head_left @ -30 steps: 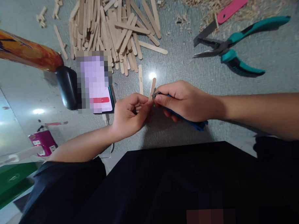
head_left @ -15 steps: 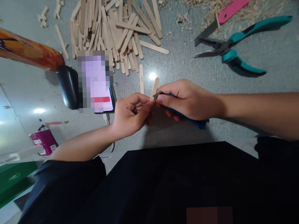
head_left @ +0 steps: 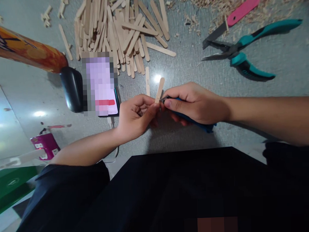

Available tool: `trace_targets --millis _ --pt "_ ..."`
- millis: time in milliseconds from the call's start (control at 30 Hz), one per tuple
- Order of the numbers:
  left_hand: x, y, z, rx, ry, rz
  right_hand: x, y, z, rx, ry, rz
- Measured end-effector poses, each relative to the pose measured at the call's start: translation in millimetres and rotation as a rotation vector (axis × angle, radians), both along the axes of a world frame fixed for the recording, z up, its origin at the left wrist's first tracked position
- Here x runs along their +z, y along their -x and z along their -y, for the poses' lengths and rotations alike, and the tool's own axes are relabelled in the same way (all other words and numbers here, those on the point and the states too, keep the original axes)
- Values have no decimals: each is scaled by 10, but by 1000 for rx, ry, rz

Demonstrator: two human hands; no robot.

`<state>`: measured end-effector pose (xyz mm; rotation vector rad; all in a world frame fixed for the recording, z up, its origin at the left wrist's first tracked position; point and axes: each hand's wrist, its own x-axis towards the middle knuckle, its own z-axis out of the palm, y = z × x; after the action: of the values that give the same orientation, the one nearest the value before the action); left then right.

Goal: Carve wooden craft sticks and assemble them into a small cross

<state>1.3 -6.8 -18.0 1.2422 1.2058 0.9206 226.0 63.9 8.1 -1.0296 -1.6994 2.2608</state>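
Where R hand (head_left: 194, 102) grips, knife (head_left: 192, 120) blade hidden

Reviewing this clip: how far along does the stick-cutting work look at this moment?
Done: wood shavings and short cut pieces already litter the grey floor. In hand: the left hand pinches a flat wooden craft stick while the right hand presses a blue-handled utility knife against it. Left: a large heap of uncut wooden sticks lies beyond, suggesting much remains.
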Motion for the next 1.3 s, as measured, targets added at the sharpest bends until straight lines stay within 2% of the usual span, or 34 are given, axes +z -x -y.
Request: trace_targets --millis 200,500,600,733,867,1067,1167,1300 --pt "0 -25 0 1 -33 -3 -83 19 12 -20 -42 12" --pt "-49 -45 42 30 -59 -67 -24 69 54 -50 -116 102" --pt "-91 -44 80 67 -101 -179 -12 107 82 -61 -166 173" --pt "-91 -50 81 62 -228 -442 -1 171 113 -72 -238 270" --pt "-59 -70 61 39 -326 -539 16 197 119 -70 -189 319" --pt "-29 -96 70 43 -289 -516 58 173 53 -1 -66 287" --pt "-18 -113 89 59 -268 -489 76 169 4 19 -58 274" --pt "-29 -141 122 83 -150 -315 68 176 -27 21 -79 225"
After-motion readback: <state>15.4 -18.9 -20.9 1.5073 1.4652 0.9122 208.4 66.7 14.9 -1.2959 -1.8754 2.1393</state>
